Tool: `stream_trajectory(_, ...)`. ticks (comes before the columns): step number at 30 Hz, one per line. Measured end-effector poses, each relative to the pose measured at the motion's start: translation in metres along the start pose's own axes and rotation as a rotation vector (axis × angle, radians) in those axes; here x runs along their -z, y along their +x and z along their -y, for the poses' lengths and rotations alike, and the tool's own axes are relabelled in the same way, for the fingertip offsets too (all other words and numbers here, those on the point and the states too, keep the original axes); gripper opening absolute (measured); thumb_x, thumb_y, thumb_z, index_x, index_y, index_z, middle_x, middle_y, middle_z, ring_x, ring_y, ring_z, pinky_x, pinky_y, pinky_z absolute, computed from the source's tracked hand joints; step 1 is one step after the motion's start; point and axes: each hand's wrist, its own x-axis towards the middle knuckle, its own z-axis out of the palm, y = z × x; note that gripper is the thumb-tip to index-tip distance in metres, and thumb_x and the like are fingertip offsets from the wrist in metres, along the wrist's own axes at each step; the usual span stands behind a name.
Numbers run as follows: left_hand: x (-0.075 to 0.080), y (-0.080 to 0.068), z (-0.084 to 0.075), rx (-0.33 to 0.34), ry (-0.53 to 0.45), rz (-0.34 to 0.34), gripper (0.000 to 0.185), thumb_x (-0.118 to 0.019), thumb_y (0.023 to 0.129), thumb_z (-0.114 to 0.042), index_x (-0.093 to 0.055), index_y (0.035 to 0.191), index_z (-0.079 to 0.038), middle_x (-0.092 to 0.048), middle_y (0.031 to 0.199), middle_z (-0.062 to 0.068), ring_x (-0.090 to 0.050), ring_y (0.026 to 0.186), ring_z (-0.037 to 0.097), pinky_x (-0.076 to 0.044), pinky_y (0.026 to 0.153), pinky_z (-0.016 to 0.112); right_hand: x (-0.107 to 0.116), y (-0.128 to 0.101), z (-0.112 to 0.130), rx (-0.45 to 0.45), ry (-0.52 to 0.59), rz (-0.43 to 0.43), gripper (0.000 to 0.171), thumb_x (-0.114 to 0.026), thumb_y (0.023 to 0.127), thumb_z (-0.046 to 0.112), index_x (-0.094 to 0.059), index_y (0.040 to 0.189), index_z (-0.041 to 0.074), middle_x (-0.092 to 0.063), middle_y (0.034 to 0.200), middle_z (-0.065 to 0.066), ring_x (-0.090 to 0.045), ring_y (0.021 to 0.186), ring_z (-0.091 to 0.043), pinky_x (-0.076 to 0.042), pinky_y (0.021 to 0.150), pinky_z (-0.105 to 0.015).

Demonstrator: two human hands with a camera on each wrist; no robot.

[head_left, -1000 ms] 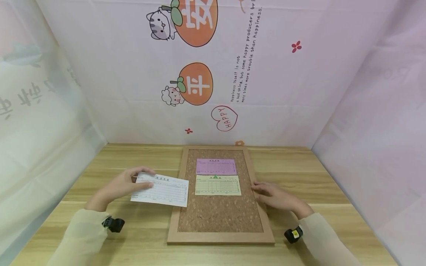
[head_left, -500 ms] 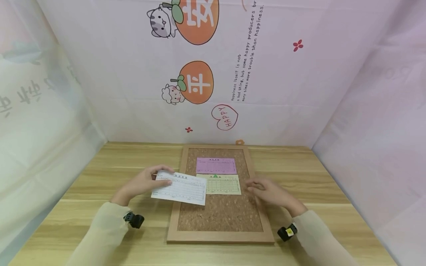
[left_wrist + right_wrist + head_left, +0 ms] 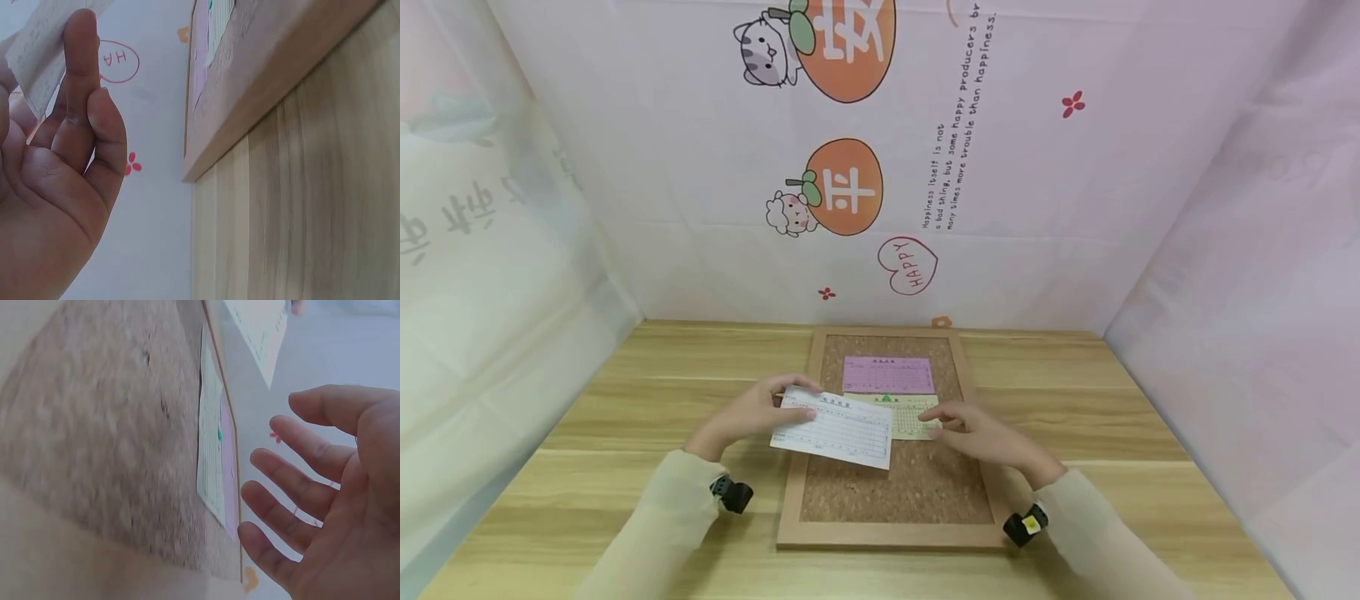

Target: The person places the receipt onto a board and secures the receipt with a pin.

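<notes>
- Two hands are shown above a cork board (image 3: 895,487) with a pale wooden frame, which lies flat on a wood-grain table (image 3: 580,500); cream sleeves and a small dark wrist unit on each arm lie nearest the viewer.
- The left hand (image 3: 747,412) pinches a white slip (image 3: 835,427) by its left end, thumb above and fingers below; in the left wrist view the fingers (image 3: 80,75) are seen pressed to the paper's underside.
- The white slip, a thin rectangular form printed with ruled lines, is held over the board's left half, overlapping the frame edge and the left part of the yellow slip (image 3: 912,414); whether it touches the cork cannot be told.
- The right hand (image 3: 981,432) hovers with fingers spread and relaxed, holding nothing, just beside the white slip's right end and over the yellow slip.
- Beyond, a pink slip (image 3: 889,375) lies flat on the granular, speckled cork, directly above the yellow one.
- By judgement, two slips are already placed, a third is not yet laid down, and the lower cork remains bare.
- Farthest, a soft printed backdrop (image 3: 880,167) with cartoon animals and orange fruit closes the scene.
</notes>
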Motion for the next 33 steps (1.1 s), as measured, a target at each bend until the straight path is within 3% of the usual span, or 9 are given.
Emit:
stream_trajectory(6, -0.009, 0.007, -0.001, -0.014, 0.004, 0.007, 0.036, -0.076, 0.091, -0.032, -0.065, 0.125, -0.025, -0.061, 0.120, 0.005, -0.060, 0.092, 0.026, -0.052, 0.076, 0.042, -0.008, 0.005, 0.006, -0.029, 0.024, 0.001, 0.037, -0.057, 0.104, 0.030, -0.061, 0.136, 0.013, -0.055, 0.139, -0.011, -0.053, 0.122, -0.035, -0.045, 0.097, -0.055)
stream_trajectory(11, -0.015, 0.011, -0.001, -0.018, -0.006, 0.002, 0.038, -0.076, 0.091, -0.033, -0.065, 0.126, -0.025, -0.059, 0.129, 0.004, -0.057, 0.093, 0.026, -0.050, 0.079, 0.042, -0.016, 0.009, 0.007, 0.005, 0.087, 0.005, 0.039, -0.057, 0.104, 0.027, -0.054, 0.139, 0.011, -0.055, 0.139, -0.014, -0.053, 0.124, -0.035, -0.043, 0.101, -0.054)
stream_trajectory(16, -0.019, 0.013, -0.005, -0.007, -0.022, -0.007, 0.037, -0.076, 0.091, -0.032, -0.065, 0.126, -0.025, -0.060, 0.120, 0.005, -0.053, 0.084, 0.024, -0.049, 0.073, 0.040, -0.024, 0.015, 0.008, 0.041, 0.181, -0.032, 0.037, -0.061, 0.102, 0.019, -0.053, 0.136, 0.009, -0.058, 0.132, -0.019, -0.057, 0.118, -0.037, -0.049, 0.093, -0.047)
stream_trajectory(19, -0.021, 0.015, -0.006, -0.001, -0.024, -0.012, 0.037, -0.076, 0.091, -0.033, -0.065, 0.125, -0.027, -0.060, 0.119, 0.005, -0.053, 0.081, 0.024, -0.048, 0.071, 0.039, -0.027, 0.016, 0.007, 0.036, 0.201, -0.056, 0.035, -0.063, 0.101, 0.020, -0.054, 0.133, 0.011, -0.062, 0.124, -0.015, -0.060, 0.111, -0.032, -0.051, 0.085, -0.043)
stream_trajectory(21, -0.022, 0.016, -0.006, -0.003, -0.016, -0.015, 0.036, -0.075, 0.091, -0.035, -0.065, 0.125, -0.028, -0.059, 0.123, 0.003, -0.052, 0.084, 0.025, -0.048, 0.073, 0.040, -0.028, 0.016, 0.007, 0.040, 0.194, -0.072, 0.031, -0.063, 0.101, 0.020, -0.058, 0.130, 0.011, -0.065, 0.112, -0.012, -0.062, 0.101, -0.027, -0.052, 0.077, -0.038)
stream_trajectory(26, -0.028, 0.017, -0.007, -0.010, -0.023, -0.001, 0.029, -0.071, 0.094, -0.036, -0.067, 0.122, -0.029, -0.058, 0.133, -0.001, -0.053, 0.111, 0.026, -0.045, 0.089, 0.048, -0.030, 0.015, 0.004, 0.060, 0.182, -0.105, 0.019, -0.064, 0.100, 0.017, -0.068, 0.116, 0.008, -0.061, 0.088, -0.007, -0.052, 0.075, -0.016, -0.044, 0.062, -0.025)
stream_trajectory(29, -0.030, 0.017, -0.007, -0.017, -0.047, 0.024, 0.024, -0.066, 0.098, -0.033, -0.067, 0.120, -0.025, -0.059, 0.132, 0.001, -0.051, 0.121, 0.027, -0.044, 0.095, 0.050, -0.030, 0.014, 0.003, 0.060, 0.188, -0.115, 0.017, -0.063, 0.100, 0.015, -0.069, 0.114, 0.006, -0.061, 0.088, -0.007, -0.052, 0.074, -0.013, -0.044, 0.062, -0.024)
stream_trajectory(33, -0.028, 0.015, -0.008, -0.023, -0.034, 0.043, 0.024, -0.066, 0.098, -0.032, -0.067, 0.122, -0.024, -0.058, 0.133, 0.001, -0.052, 0.117, 0.025, -0.044, 0.093, 0.045, -0.027, 0.012, 0.003, 0.051, 0.194, -0.129, 0.018, -0.063, 0.100, 0.015, -0.069, 0.114, 0.006, -0.063, 0.093, -0.008, -0.054, 0.077, -0.015, -0.046, 0.064, -0.025)
